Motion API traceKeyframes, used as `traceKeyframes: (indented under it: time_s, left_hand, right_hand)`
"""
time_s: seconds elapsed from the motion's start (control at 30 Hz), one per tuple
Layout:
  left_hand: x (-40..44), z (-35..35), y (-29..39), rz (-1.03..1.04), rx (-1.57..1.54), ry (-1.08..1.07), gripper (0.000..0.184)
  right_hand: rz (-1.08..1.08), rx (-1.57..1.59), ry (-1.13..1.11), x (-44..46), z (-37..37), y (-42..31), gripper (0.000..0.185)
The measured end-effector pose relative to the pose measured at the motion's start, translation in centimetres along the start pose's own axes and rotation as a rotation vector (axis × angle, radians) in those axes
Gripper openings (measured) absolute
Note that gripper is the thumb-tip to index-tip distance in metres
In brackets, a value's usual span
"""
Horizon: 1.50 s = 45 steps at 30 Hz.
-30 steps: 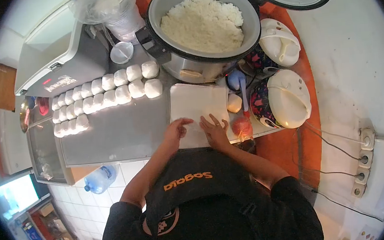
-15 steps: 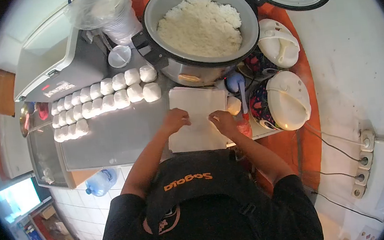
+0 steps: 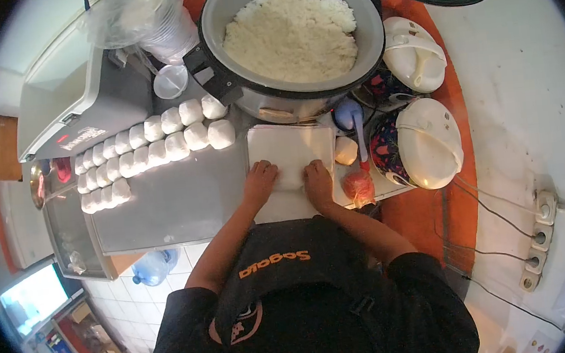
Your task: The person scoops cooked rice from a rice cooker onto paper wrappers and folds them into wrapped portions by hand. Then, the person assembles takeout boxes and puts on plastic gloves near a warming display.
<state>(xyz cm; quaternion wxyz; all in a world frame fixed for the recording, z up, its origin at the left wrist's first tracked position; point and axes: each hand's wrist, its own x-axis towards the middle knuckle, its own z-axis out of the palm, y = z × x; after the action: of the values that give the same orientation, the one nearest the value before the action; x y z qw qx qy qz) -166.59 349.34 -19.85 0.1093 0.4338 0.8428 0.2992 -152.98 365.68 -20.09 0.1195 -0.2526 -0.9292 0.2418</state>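
A stack of white paper sheets [image 3: 289, 142] lies on the counter in front of me, below the rice pot. My left hand [image 3: 262, 177] rests at its left side with fingers bent on the top sheet. Across from it, my right hand [image 3: 317, 176] curls over the right side of the same sheet. The paper between them looks slightly raised and blurred; whether anything lies under it I cannot tell. Just right of the stack sits a pale rounded bundle [image 3: 345, 151], next to a blue-handled scoop [image 3: 350, 115] and a red plastic bag [image 3: 358, 187].
A large open pot of rice [image 3: 293, 36] stands behind the paper. Rows of white wrapped bundles [image 3: 157, 148] line the left counter, before a grey cooler box [image 3: 108, 98]. Two lidded rice containers [image 3: 429, 142] stand at right. A clear cup [image 3: 171, 82] is near the pot.
Both hands have gone from pinching the paper with fingertips to lying lower and flatter on it, fingers pointing forward. The right hand has moved slightly left, uncovering more of the red bag.
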Motion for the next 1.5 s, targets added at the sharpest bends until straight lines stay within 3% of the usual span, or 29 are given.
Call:
traceKeyframes:
  time_s: [0.03, 0.13, 0.23, 0.3, 0.43, 0.53, 0.57, 0.63, 0.73, 0.8, 0.87, 0.97, 1.07, 1.1, 1.17, 1.27, 1.33, 1.43, 1.5]
  left_hand:
    - [0.0, 0.0, -0.3, 0.103, 0.136, 0.004, 0.017]
    - [-0.8, -0.7, -0.6, 0.127, 0.295, -0.170, 0.026]
    - [-2.5, -2.5, 0.7, 0.204, 0.338, -0.053, 0.030]
    - [-3.1, -2.1, 0.1, 0.231, 0.384, -0.095, 0.031]
    - [-1.1, -1.6, -2.8, 0.219, 0.167, -0.189, 0.028]
    - [1.0, -1.7, -3.1, 0.003, 0.011, -0.370, 0.022]
    - [1.3, -1.8, -2.2, -0.022, 0.096, -0.351, 0.021]
    - [2.5, -3.0, 1.2, -0.084, 0.269, -0.300, 0.018]
    - [1.9, -0.2, 0.7, -0.126, 0.370, -0.293, 0.018]
    - [-0.3, -2.0, 0.8, 0.072, 0.331, -0.248, 0.021]
    - [-2.0, -1.1, 0.7, 0.070, 0.348, -0.280, 0.029]
    - [-5.1, 0.6, 0.0, 0.129, 0.259, 0.030, 0.039]
    - [-5.3, -1.1, 1.2, -0.015, 0.134, -0.112, 0.037]
    - [-5.2, -1.4, 1.2, -0.054, 0.087, -0.149, 0.037]
    - [-5.8, -0.8, 0.1, -0.111, -0.025, -0.202, 0.043]
    - [-6.5, 1.9, -2.9, -0.200, -0.539, -0.098, 0.045]
    - [-6.3, -3.0, -0.1, -0.357, -0.667, -0.105, 0.046]
    - [-6.6, -5.9, 1.4, -0.527, -0.918, -0.054, 0.045]
    - [-6.7, -6.8, 1.5, -0.579, -1.102, 0.001, 0.045]
  right_hand:
    - [-0.055, -0.040, -0.016, -0.3, 0.0, 0.2, 0.018]
    - [-0.235, -0.047, -0.063, -1.4, -2.1, 0.5, 0.026]
    - [-0.353, -0.116, -0.009, -2.1, -4.9, -1.1, 0.025]
    - [-0.328, -0.127, -0.069, -2.7, -5.0, -0.9, 0.026]
    - [-0.136, -0.051, -0.308, -1.3, -4.0, 1.3, 0.028]
    - [0.124, -0.046, -0.354, 1.8, -2.1, 1.2, 0.021]
    - [0.229, -0.048, -0.364, 2.4, -1.5, 1.0, 0.019]
    - [0.159, -0.256, -0.298, 3.2, -0.6, 0.7, 0.014]
    - [-0.122, -0.372, -0.405, 4.7, 2.6, 4.1, 0.020]
    - [-0.198, -0.517, -0.374, 4.4, 4.8, 6.9, 0.033]
    - [-0.158, -0.455, -0.733, 5.1, 2.1, 3.5, 0.049]
    - [0.478, -0.172, -0.458, 4.0, 1.3, -3.0, 0.068]
    - [0.385, -0.222, -0.324, 1.7, 0.8, -7.3, 0.087]
    - [0.279, -0.170, -0.161, 0.7, 2.5, -6.7, 0.084]
    - [0.282, 0.153, -0.201, 0.7, 2.2, -6.9, 0.082]
    - [0.247, 0.493, -0.285, 1.4, 1.7, -8.1, 0.081]
    - [0.153, 0.701, -0.300, 1.5, 3.4, -7.0, 0.080]
    - [0.398, 0.985, -0.589, 3.8, -1.7, -12.5, 0.078]
    - [0.489, 1.101, -0.649, 4.9, -1.1, -13.3, 0.078]
